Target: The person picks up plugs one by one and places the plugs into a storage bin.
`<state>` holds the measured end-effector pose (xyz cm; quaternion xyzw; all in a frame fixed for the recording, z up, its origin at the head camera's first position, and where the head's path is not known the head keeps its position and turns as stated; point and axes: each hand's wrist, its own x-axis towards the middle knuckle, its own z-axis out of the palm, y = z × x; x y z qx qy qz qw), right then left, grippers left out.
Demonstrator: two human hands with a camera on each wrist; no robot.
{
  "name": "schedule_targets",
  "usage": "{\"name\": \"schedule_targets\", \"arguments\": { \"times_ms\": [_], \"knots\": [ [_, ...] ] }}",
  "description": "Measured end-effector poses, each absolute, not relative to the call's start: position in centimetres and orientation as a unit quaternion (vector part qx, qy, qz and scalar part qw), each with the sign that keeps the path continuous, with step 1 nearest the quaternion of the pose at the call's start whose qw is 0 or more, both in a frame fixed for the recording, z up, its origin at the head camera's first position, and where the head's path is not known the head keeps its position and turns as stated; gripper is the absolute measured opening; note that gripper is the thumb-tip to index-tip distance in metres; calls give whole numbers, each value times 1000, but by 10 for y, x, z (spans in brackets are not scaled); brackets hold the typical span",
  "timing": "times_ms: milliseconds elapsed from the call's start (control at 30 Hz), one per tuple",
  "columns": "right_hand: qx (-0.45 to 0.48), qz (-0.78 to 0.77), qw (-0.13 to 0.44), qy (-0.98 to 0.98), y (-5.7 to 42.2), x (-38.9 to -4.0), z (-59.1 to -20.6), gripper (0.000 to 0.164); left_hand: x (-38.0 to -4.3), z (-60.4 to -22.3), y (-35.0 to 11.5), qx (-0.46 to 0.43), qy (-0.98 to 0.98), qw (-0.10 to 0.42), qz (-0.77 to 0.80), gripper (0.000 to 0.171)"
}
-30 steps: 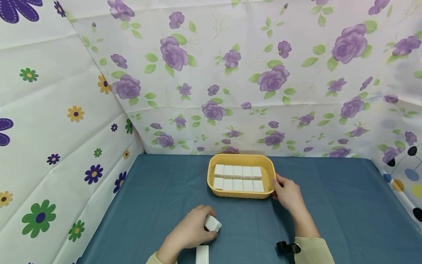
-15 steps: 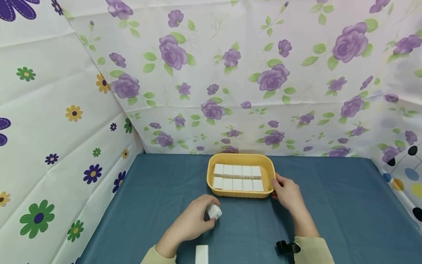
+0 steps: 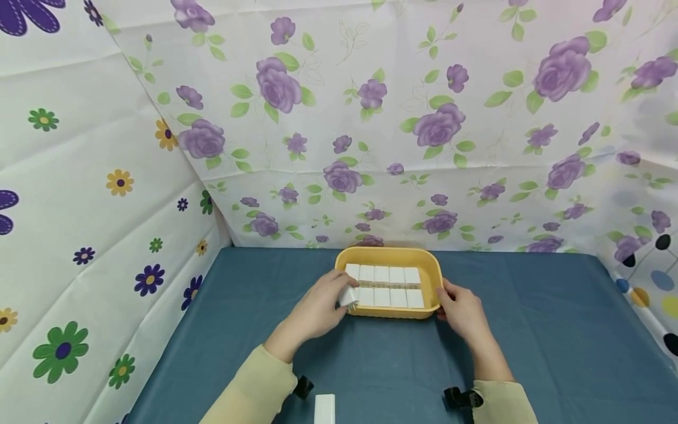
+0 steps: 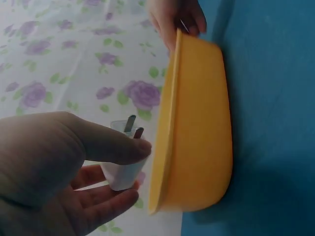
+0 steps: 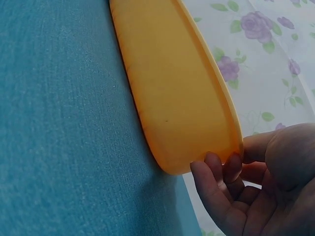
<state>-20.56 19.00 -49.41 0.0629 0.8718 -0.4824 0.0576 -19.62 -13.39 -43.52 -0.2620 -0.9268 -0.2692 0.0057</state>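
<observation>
My left hand (image 3: 316, 307) pinches a white plug-in power adapter (image 3: 348, 297) at the front left corner of a yellow plastic tray (image 3: 394, 314). In the left wrist view, two flat metal prongs stick out of the adapter (image 4: 119, 174), which is between thumb and fingers beside the tray wall (image 4: 203, 128). Two rows of white blocks (image 3: 396, 274) fill much of the tray; the hand covers some of the left end. At the tray's right end, my right hand (image 3: 462, 310) grips the rim, thumb and fingers on either side of the wall (image 5: 170, 83).
A white oblong piece (image 3: 325, 408) lies at the table's near edge, cut off by the frame. Blue cloth (image 3: 535, 330) covers the table. Floral sheets (image 3: 402, 118) hang behind and at the sides.
My left hand has carried the adapter away from me, from the near part of the table to the tray's front left corner. The right hand has stayed on the rim.
</observation>
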Motion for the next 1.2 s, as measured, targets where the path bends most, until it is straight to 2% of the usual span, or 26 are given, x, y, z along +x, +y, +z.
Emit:
{"name": "schedule_targets", "arguments": {
  "times_ms": [200, 367, 600, 867, 1200],
  "knots": [
    [63, -482, 57, 872, 189, -205, -493, 57, -233, -434, -123, -265, -943, 8, -202, 48],
    [66, -482, 53, 872, 191, -204, -495, 56, -259, -438, -112, -250, -956, -26, -148, 61],
    [63, -481, 46, 873, 190, -204, -495, 55, -284, -447, -100, -257, -965, -40, -22, 54],
    [63, -479, 45, 874, 190, -206, -495, 55, -291, -451, -94, -244, -968, -47, 34, 45],
    [62, -474, 45, 877, 189, -206, -495, 55, -289, -455, -92, -236, -969, -67, 21, 53]
  ]
}}
